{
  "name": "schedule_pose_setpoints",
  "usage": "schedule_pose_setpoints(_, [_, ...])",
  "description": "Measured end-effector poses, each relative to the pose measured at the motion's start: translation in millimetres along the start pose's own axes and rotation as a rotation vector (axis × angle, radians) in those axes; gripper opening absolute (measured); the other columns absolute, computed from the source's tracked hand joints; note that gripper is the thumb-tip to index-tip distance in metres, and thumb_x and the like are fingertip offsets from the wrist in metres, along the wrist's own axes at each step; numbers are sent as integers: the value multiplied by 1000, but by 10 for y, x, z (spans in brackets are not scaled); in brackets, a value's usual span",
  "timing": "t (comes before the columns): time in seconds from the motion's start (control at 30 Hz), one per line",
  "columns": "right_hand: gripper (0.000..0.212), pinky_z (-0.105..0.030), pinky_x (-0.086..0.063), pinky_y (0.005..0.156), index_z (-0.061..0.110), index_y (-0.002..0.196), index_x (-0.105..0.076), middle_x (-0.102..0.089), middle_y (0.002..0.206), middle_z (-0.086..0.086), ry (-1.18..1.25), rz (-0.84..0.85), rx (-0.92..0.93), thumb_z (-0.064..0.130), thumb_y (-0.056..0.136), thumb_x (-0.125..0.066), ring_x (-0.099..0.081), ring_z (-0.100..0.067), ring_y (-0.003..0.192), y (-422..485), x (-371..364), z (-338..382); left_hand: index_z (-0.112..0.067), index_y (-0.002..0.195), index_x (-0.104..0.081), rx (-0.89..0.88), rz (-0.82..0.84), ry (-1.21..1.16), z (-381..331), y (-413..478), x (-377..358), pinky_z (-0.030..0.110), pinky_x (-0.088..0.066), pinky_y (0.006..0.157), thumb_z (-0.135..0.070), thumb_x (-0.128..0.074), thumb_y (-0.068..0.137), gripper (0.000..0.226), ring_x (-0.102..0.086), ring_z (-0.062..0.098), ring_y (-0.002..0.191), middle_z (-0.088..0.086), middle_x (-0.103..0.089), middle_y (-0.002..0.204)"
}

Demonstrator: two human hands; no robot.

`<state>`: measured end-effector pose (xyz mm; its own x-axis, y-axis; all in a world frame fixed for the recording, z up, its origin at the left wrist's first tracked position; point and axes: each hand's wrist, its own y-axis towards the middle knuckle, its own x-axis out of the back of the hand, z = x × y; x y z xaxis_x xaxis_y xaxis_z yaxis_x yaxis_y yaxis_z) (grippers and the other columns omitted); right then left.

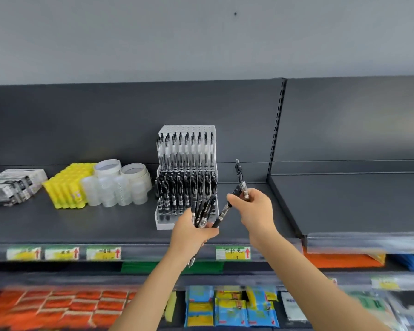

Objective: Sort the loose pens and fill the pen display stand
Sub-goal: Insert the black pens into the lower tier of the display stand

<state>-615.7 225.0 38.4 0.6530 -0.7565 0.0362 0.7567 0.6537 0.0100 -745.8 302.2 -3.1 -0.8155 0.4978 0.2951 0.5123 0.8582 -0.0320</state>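
A white stepped pen display stand sits on the dark shelf, its tiers filled with several black pens. My left hand grips a bundle of black pens just in front of the stand's lower right corner. My right hand is to the right of the bundle and holds two pens: one black pen slants down toward the bundle, another points up from my fingers.
Left of the stand are clear tape rolls, yellow glue sticks and boxed packs. Price tags line the shelf edge. Lower shelves hold orange and blue packets. A slotted upright divides the shelf bays.
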Motion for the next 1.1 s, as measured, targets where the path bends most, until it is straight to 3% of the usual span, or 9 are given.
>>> schedule_pose_setpoints(0.07, [36, -29, -24, 50, 13, 64, -37, -32, 55, 0, -9, -9, 37, 15, 80, -69, -23, -16, 52, -12, -130, 26, -6, 127, -48, 7, -37, -16, 52, 4, 100, 26, -49, 52, -19, -81, 72, 65, -55, 10, 55, 11, -69, 103])
schedule_pose_setpoints(0.13, [29, -26, -29, 50, 10, 65, -45, -40, 56, 1, -27, -17, 89, 15, 80, -70, -29, -15, 53, 4, -235, 60, -4, 130, -43, 41, -75, -55, 99, 0, 206, 20, -45, 48, -21, -78, 76, 66, -51, 7, 46, 7, -67, 78])
schedule_pose_setpoints(0.2, [18, -23, -36, 54, 8, 73, -56, -51, 63, 2, -35, -11, 141, 15, 80, -72, -39, -13, 57, 46, -334, 108, -10, 118, -48, 73, -113, -102, 126, 3, 328, 26, -48, 56, -20, -75, 81, 47, -47, 11, 45, 4, -57, 59])
schedule_pose_setpoints(0.27, [16, -22, -39, 56, 10, 76, -59, -54, 65, 4, -42, 14, 180, 17, 80, -73, -42, -11, 57, 110, -447, 146, -13, 107, -48, 126, -167, -143, 175, 25, 453, 31, -47, 59, -18, -73, 83, 35, -46, 15, 48, 5, -54, 59])
schedule_pose_setpoints(0.4, [23, -23, -36, 53, 10, 71, -55, -51, 61, 3, -97, 82, 225, 20, 80, -74, -39, -12, 54, 267, -701, 129, 1, 106, -46, 263, -249, -274, 286, 122, 628, 36, -41, 58, -14, -68, 86, 34, -44, 20, 53, 7, -52, 62])
schedule_pose_setpoints(0.63, [31, -16, -29, 45, 0, 72, -52, -43, 59, 2, -196, 114, 307, 21, 84, -71, -32, -12, 53, 432, -1071, 54, -4, 97, -45, 381, -324, -554, 453, 239, 757, 31, -41, 51, 3, -55, 88, 15, -44, 20, 51, 10, -48, 62])
schedule_pose_setpoints(0.7, [32, -19, -28, 47, 0, 72, -51, -45, 59, 1, -223, 128, 309, 21, 84, -71, -33, -13, 53, 452, -1155, 23, -3, 97, -47, 394, -338, -603, 503, 250, 793, 32, -42, 53, 4, -54, 88, 13, -45, 20, 51, 10, -48, 62])
schedule_pose_setpoints(0.87, [28, -18, -31, 47, 17, 67, -49, -48, 60, 4, -319, 129, 269, 19, 84, -70, -40, -11, 52, 482, -1319, -73, -4, 93, -47, 377, -306, -621, 580, 266, 932, 32, -41, 54, 5, -53, 89, 11, -45, 22, 51, 11, -49, 61])
schedule_pose_setpoints(1.1, [18, -28, -41, 54, 13, 79, -54, -52, 64, 3, -435, 110, 218, 19, 85, -70, -45, -13, 54, 446, -1487, -210, -1, 89, -54, 319, -215, -586, 587, 319, 1040, 28, -41, 50, 3, -58, 88, 6, -47, 22, 51, 13, -55, 62])
